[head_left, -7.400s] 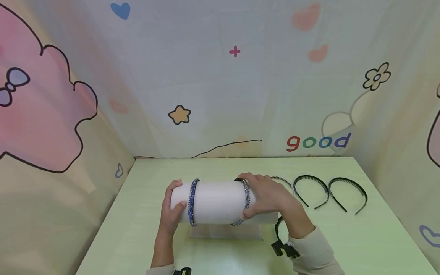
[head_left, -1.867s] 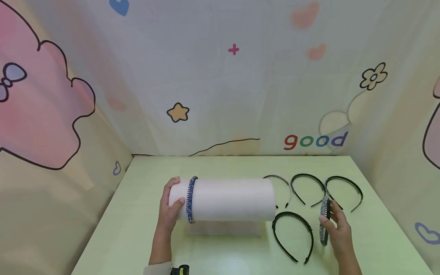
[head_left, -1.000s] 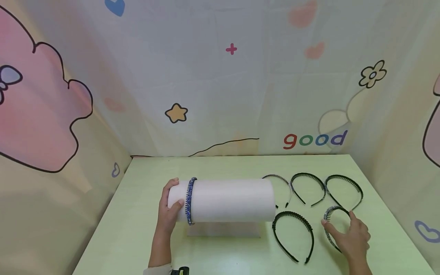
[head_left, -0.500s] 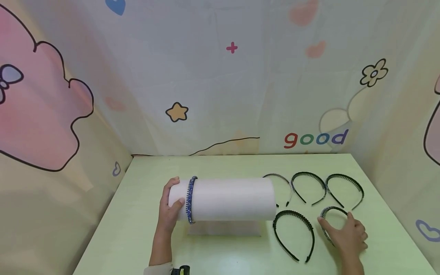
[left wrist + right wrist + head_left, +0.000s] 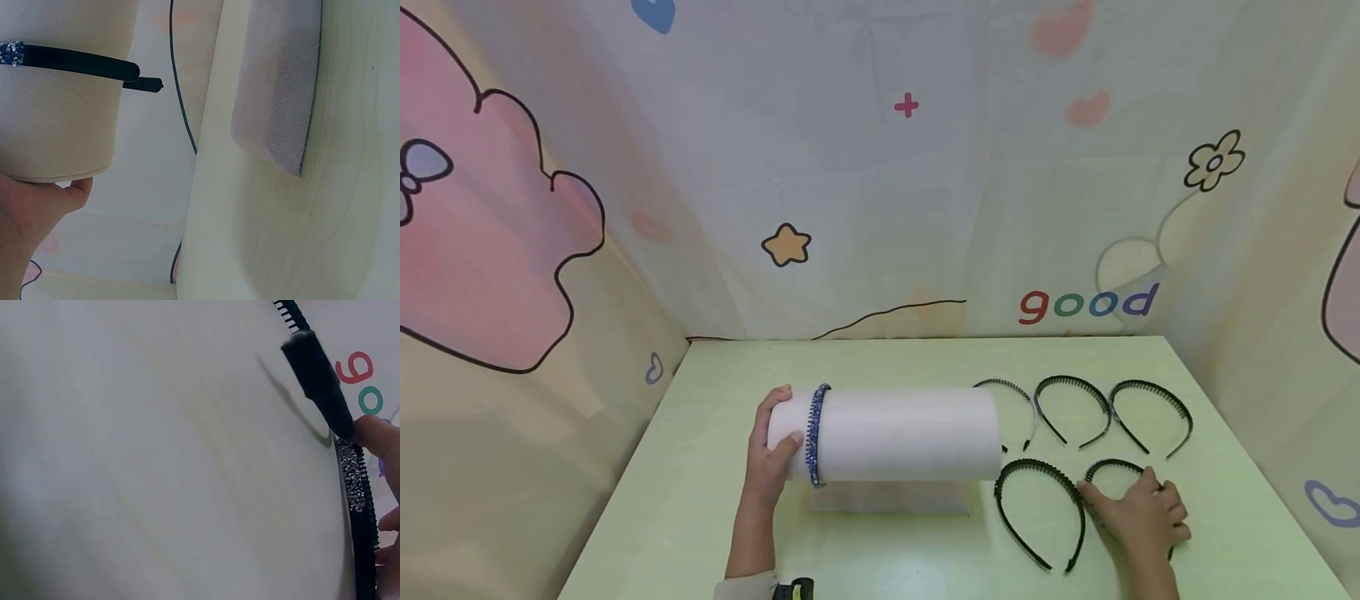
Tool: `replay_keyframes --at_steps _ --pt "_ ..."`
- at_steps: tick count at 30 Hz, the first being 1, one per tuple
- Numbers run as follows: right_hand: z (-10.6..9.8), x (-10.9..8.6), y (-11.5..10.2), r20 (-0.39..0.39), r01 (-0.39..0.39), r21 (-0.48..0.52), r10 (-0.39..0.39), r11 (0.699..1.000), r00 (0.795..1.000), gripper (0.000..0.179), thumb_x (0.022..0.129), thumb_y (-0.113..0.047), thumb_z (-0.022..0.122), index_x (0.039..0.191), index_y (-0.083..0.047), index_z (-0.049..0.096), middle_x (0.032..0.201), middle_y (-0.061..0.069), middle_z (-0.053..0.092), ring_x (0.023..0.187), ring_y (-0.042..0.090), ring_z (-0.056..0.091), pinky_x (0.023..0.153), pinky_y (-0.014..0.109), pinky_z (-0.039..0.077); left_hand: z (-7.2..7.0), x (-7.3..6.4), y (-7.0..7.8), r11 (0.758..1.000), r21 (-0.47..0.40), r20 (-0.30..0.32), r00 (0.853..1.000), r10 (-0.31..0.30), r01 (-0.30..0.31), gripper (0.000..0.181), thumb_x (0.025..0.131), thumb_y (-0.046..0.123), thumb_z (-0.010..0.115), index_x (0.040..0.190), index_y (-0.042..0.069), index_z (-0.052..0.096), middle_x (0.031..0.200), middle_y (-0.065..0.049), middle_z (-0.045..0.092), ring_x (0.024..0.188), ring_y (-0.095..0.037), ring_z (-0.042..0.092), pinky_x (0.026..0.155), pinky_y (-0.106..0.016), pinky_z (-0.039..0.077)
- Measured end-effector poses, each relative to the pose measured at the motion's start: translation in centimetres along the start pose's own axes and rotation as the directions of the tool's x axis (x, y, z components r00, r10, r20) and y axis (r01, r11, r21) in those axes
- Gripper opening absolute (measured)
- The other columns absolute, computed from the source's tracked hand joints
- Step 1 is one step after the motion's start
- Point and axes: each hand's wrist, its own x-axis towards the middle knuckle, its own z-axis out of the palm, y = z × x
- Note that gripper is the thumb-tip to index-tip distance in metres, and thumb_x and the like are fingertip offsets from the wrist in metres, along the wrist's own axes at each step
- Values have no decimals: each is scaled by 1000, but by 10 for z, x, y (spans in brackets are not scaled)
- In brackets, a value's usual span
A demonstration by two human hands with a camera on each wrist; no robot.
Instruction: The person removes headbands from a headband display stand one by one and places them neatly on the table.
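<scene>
My left hand [image 5: 767, 467] grips the left end of a white padded roll [image 5: 910, 435], thumb at the front and fingers over the top. A blue glittery headband [image 5: 815, 437] sits around the roll close to that hand; its black ends [image 5: 81, 62] show in the left wrist view. At the right of the table, my right hand [image 5: 1142, 517] holds a black headband with silver rhinestones [image 5: 354, 481], thumb on its left arm and fingers on the right. Its curve points away from me, close over the tabletop, beside a black toothed headband [image 5: 1037, 465].
Behind the right hand, a row of toothed headbands lies on the table: a thin one [image 5: 1009, 385] partly hidden by the roll, a black one [image 5: 1067, 381] and another black one [image 5: 1150, 386]. A grey base [image 5: 887, 500] supports the roll. A printed cloth wall [image 5: 850, 167] closes the back.
My right hand has taken the silver-rhinestone headband off the roll, carried it right, turned it flat and brought it left beside the front black headband. The left hand keeps its grip.
</scene>
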Motion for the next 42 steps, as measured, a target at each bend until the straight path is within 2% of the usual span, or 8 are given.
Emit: replay_keyframes --at_steps 3,8,18,23,29,33,42 --pt "0 0 -2 23 -2 -1 2 1000 1000 125 65 -76 59 135 13 5 127 48 -1 114 63 4 80 71 11 1 0 0 1000 -1 -1 1000 18 -18 48 78 -1 48 125 4 41 142 -13 34 119 -28 35 82 -48 37" --pt "5 -4 -3 22 -3 0 3 1000 1000 125 67 -78 54 134 15 5 126 48 -1 113 62 4 80 71 11 1 -1 0 1000 11 6 1000 16 -16 48 79 0 49 126 5 41 142 -14 33 116 -29 37 79 -47 40" --pt "11 -10 -15 48 -27 2 27 1000 998 126 67 -81 49 135 14 3 124 48 2 113 62 4 80 72 10 0 -1 0 1000 5 11 1000 28 -28 48 80 2 50 127 6 41 141 -8 35 112 -30 39 75 -48 42" --pt "10 -10 -17 48 -40 10 40 999 998 122 69 -78 50 134 14 5 123 48 4 112 62 5 81 73 9 0 0 -1 999 1 22 999 35 -36 48 81 2 51 128 6 40 141 -11 35 112 -31 38 76 -48 41" --pt "-1 -13 -22 58 -43 33 41 999 997 110 76 -64 57 139 10 7 127 49 2 115 63 4 84 74 6 0 -1 -2 1000 1 15 1000 26 -26 49 80 2 51 128 7 41 142 -9 34 113 -31 37 77 -48 41" --pt "-14 -21 -30 74 -8 98 1 995 997 105 78 -58 59 142 8 7 131 47 0 117 64 0 83 74 4 -1 -3 -3 1000 2 12 1000 13 -13 49 80 1 50 128 6 41 142 -10 33 113 -32 37 76 -48 41" --pt "-45 -34 -65 57 140 225 -157 964 986 96 84 -54 57 146 1 8 139 42 5 121 64 4 81 76 10 -1 -1 -3 1000 -9 11 1000 18 -18 49 80 -1 50 127 4 40 143 -12 32 113 -32 37 74 -48 42"
